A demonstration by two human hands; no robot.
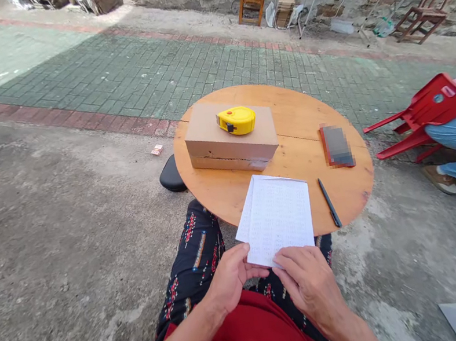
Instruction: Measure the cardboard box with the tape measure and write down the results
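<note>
Evidently the work in hand is handling the paper sheets [281, 217], which are covered in small, faint rows of marks too fine to read here. They slant over the near rim of the round wooden table [300, 152], the far part above the tabletop, the near edge reaching out over the person's lap. The left hand [232, 274] grips the lower left corner, thumb on top and fingers curled beneath; the right hand [306, 277] has its fingers bent over the near edge, closed on it, with the thumb close below. At least one more sheet shows on the left, fanned out from under the top one, so the step looks like squaring, sorting or reading them; which of these, I cannot tell.

Any next move with the sheets would seem to call for a light pinch and for separating the layers at the edge without creasing them. The black pen [329, 202] lies just beside them on the right, apart from both hands. Beyond the sheets stands a cardboard box [229, 155] with a yellow tape measure [237, 120] resting on top
</note>
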